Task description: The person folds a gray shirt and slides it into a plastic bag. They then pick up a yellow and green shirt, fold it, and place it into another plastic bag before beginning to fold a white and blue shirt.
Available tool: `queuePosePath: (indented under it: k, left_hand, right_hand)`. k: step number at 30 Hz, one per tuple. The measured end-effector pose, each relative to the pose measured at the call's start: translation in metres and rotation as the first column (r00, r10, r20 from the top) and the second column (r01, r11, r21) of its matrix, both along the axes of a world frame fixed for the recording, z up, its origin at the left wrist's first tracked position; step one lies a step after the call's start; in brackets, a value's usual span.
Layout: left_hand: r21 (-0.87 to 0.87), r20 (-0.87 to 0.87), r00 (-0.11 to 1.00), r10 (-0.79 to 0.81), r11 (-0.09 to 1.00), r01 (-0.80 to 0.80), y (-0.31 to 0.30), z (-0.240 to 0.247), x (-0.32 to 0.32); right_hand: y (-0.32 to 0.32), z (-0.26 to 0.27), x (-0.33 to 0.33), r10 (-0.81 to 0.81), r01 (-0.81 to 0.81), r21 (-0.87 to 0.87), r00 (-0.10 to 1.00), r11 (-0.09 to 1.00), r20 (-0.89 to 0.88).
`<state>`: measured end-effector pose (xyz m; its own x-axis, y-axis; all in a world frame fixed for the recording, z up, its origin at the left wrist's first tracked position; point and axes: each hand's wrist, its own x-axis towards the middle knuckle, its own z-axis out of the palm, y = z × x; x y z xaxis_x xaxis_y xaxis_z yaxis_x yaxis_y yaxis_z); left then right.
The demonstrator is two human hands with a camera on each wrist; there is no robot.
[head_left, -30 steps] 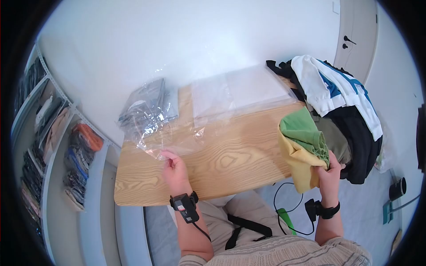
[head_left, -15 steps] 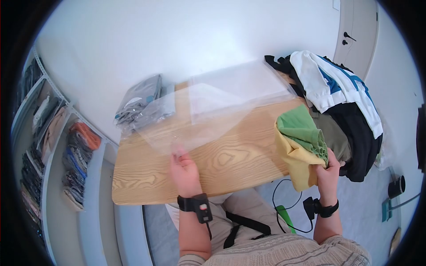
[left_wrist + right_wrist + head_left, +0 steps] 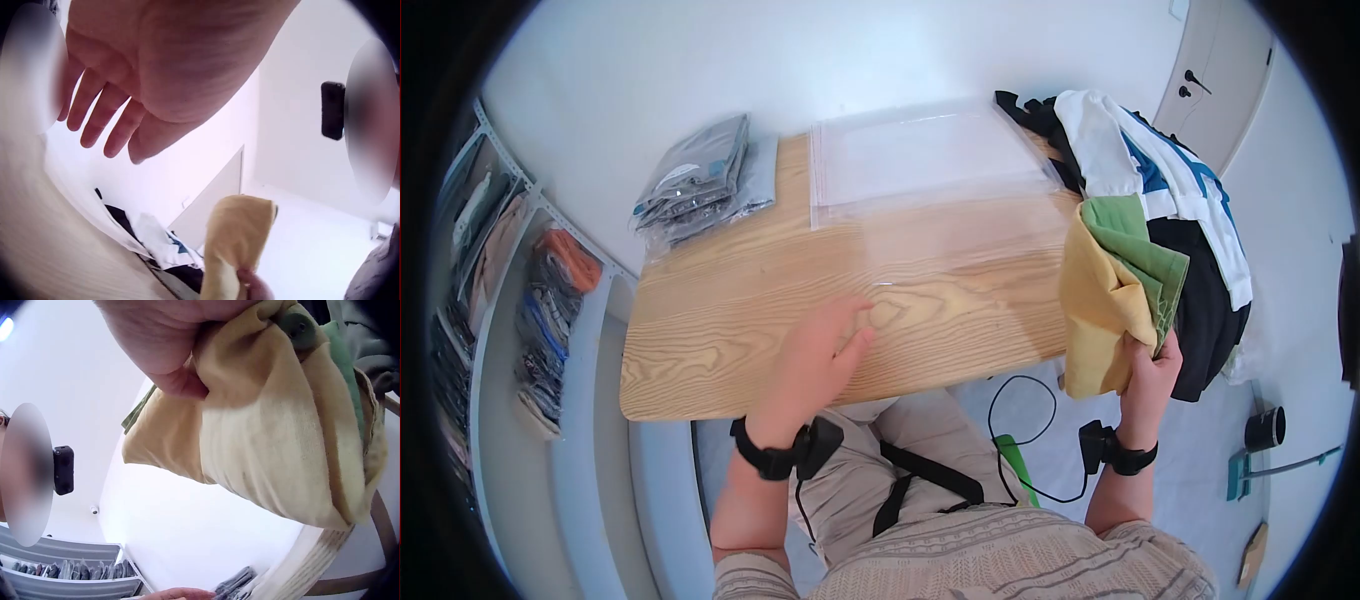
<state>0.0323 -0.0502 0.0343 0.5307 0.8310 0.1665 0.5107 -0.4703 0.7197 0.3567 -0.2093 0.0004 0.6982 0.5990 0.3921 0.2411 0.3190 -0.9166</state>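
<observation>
Pale wood-grained tabletop (image 3: 710, 345) bears thin clear plastic sheet (image 3: 960, 240), freed from the left hand (image 3: 812, 362), now open; right hand (image 3: 1150, 375) grips yellow-and-green cloth (image 3: 1095, 305).

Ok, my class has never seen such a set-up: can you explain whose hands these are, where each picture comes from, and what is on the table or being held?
There is no robot here, just a person's bare hands. The head picture looks down from a camera worn on the head; the other two come from small cameras strapped to the left wrist and right wrist.

On the wooden table lie packaged garments on the left and flat, clear plastic bags toward the back. A heap of clothes is at the right end.

The right hand grips a yellow and green cloth item. The left hand is open, with nothing visibly held.
</observation>
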Motion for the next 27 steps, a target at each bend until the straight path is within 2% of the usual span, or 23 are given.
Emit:
queuePosePath:
  k: [2, 3, 5, 14, 17, 20, 22, 27]
  left_hand:
    - [0.356, -0.204, 0.976, -0.073, 0.923, 0.144, 0.017, -0.019, 0.006]
    - [0.36, -0.198, 0.977, -0.075, 0.922, 0.144, 0.021, -0.02, 0.013]
    - [0.242, -0.411, 0.883, -0.225, 0.907, 0.344, 0.026, -0.024, 0.034]
    - [0.23, -0.501, 0.83, -0.246, 0.886, 0.402, 0.057, -0.042, 0.101]
    - [0.274, -0.526, 0.821, -0.222, 0.87, 0.41, 0.049, -0.047, 0.094]
    - [0.259, -0.582, 0.77, -0.262, 0.837, 0.481, 0.008, -0.027, 0.057]
    - [0.243, -0.561, 0.783, -0.27, 0.85, 0.467, -0.02, -0.013, 0.032]
    - [0.164, -0.547, 0.792, -0.273, 0.892, 0.421, -0.054, 0.006, 0.001]
  right_hand:
    - [0.0, 0.003, -0.003, -0.017, 0.017, 0.012, 1.0, 1.0, -0.019]
    - [0.0, 0.004, -0.004, -0.019, 0.019, 0.016, 1.0, 1.0, -0.013]
    - [-0.002, 0.005, -0.003, -0.005, 0.005, -0.001, 1.0, 1.0, 0.007]
    - [-0.007, -0.003, 0.003, -0.042, 0.043, -0.033, 0.999, 0.999, 0.025]
    - [-0.006, -0.005, 0.004, -0.048, 0.048, -0.02, 0.999, 0.999, -0.009]
    - [-0.009, -0.008, 0.006, -0.092, 0.092, 0.01, 0.996, 0.996, 0.001]
    - [-0.011, -0.009, 0.01, -0.152, 0.156, -0.065, 0.986, 0.986, 0.064]
    - [-0.008, -0.008, 0.005, -0.114, 0.113, -0.075, 0.993, 0.991, -0.013]
